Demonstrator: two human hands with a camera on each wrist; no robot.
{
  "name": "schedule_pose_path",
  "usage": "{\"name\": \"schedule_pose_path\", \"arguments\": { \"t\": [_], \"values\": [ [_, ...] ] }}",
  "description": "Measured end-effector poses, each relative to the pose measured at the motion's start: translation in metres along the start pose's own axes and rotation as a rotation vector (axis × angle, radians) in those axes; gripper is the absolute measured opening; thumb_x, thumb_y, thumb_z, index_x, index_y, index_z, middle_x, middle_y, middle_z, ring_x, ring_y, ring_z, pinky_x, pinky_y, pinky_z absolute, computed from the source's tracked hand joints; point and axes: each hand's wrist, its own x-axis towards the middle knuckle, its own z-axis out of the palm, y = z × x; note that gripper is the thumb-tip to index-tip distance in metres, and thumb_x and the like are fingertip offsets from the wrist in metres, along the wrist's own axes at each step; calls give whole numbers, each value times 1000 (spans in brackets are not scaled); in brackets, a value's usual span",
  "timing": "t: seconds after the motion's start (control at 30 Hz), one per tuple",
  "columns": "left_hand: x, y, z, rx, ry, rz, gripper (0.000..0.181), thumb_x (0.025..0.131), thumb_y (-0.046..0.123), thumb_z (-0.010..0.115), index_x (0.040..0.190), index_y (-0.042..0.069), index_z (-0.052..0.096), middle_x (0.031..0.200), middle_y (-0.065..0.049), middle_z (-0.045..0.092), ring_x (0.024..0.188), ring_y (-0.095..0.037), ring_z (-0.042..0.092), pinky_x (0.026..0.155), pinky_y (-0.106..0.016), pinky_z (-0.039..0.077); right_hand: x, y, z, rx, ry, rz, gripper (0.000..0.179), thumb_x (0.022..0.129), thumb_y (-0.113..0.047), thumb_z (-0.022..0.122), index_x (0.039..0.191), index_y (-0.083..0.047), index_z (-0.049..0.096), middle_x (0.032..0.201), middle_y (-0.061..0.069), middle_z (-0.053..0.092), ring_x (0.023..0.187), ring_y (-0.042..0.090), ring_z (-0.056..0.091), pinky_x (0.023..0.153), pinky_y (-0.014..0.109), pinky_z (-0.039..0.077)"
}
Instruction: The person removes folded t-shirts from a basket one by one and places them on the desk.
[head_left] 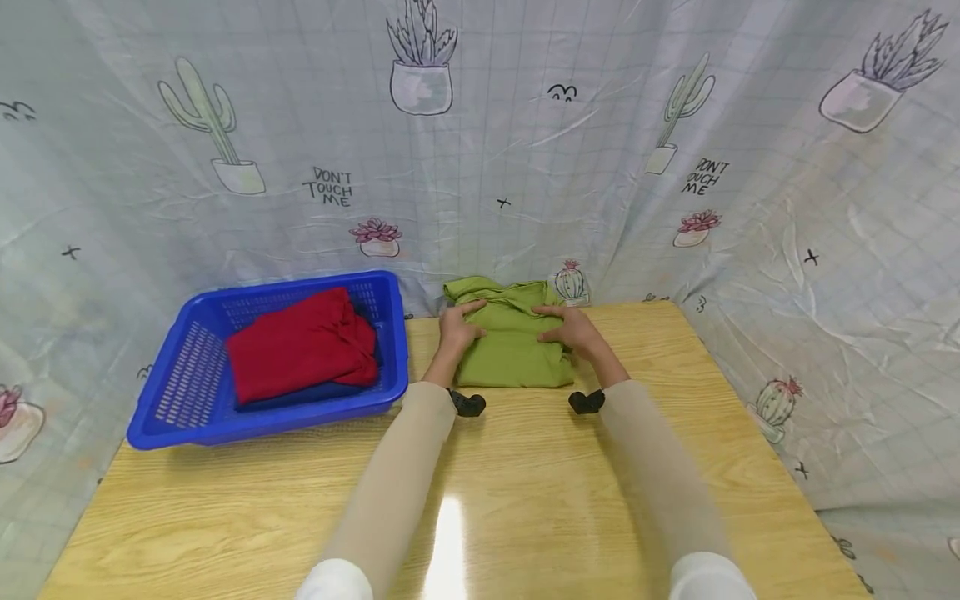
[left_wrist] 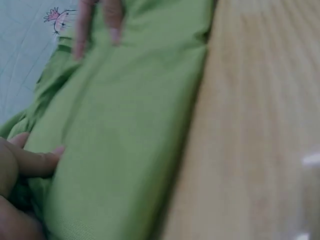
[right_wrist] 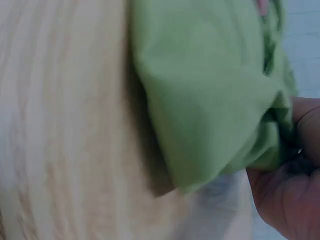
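A folded green garment (head_left: pixel 513 354) lies at the back of the table, its far part bunched against the curtain. My left hand (head_left: pixel 457 327) grips its left side, with thumb and finger showing on top of the cloth. At the opposite side my right hand (head_left: pixel 576 328) holds the edge. The right wrist view shows the near corner of the green garment (right_wrist: pixel 200 110) hanging a little over its shadow, with the right hand (right_wrist: pixel 295 200) around the creased side. Some fingers of both hands are hidden by the cloth.
Left of the hands stands a blue plastic basket (head_left: pixel 402 342) with perforated walls. Inside it a folded red garment (head_left: pixel 300 346) lies on a dark blue cloth (head_left: pixel 300 394). A cactus-print curtain (head_left: pixel 510 150) hangs behind the wooden table (head_left: pixel 525 492).
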Motion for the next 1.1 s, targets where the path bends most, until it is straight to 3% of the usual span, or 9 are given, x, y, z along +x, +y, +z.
{"name": "schedule_pose_path", "arguments": {
  "t": [0.1,0.2,0.37,0.53,0.63,0.7,0.77,0.9,1.1],
  "values": [
    [10,-2,-1,43,-48,-18,61,81,-9,80,134,19,70,153,-13,49,109,-28,60,63,-28,44,4,8,3,10,-15,52,61,95,-10,72,152,-16,50,166,16,24,154,38,14,116,55,33],
    [17,-3,-3,-33,-93,-104,58,82,-10,78,132,19,71,158,-13,42,69,-19,43,55,-28,34,7,15,3,51,-13,84,62,96,-12,72,153,-19,50,168,15,21,155,38,10,118,56,29],
    [18,-3,-3,-182,-124,-192,54,87,-11,73,133,18,70,162,-12,35,56,-10,27,53,-26,31,7,21,0,120,-31,102,62,97,-12,71,154,-19,48,169,14,15,155,38,7,119,58,25],
    [14,-4,-1,-309,-178,-189,57,92,-17,60,135,19,69,162,-10,36,62,-11,33,52,-26,28,8,24,-3,144,-46,105,62,97,-13,71,154,-19,48,169,14,13,155,37,6,120,57,25],
    [12,-6,-1,-333,-220,-156,57,94,-18,55,134,20,70,160,-8,39,102,-16,52,57,-28,29,10,24,-5,147,-43,100,61,97,-14,71,154,-19,48,170,14,12,155,37,6,119,56,27],
    [11,-7,-1,-331,-249,-139,55,95,-17,53,133,20,70,159,-7,41,135,-22,43,63,-30,32,11,24,-7,149,-37,102,61,97,-13,71,154,-18,48,169,15,11,155,38,6,119,56,27],
    [11,-8,-1,-321,-265,-133,52,96,-14,55,133,18,71,160,-9,41,144,-27,36,68,-31,34,11,24,-8,150,-31,110,61,97,-12,71,153,-18,49,169,15,11,155,37,6,119,56,28],
    [11,-8,-1,-280,-244,-152,49,96,-13,57,132,17,71,161,-12,37,114,-20,49,63,-30,31,13,24,-6,177,-41,119,61,96,-11,71,153,-19,49,170,13,11,155,37,8,118,55,30],
    [13,-10,-2,-210,-225,-189,46,97,-9,59,131,20,72,163,-9,34,78,-12,38,56,-30,24,11,22,0,216,-37,117,60,96,-10,71,152,-17,50,170,13,12,155,37,9,117,54,33]
  ]
}}
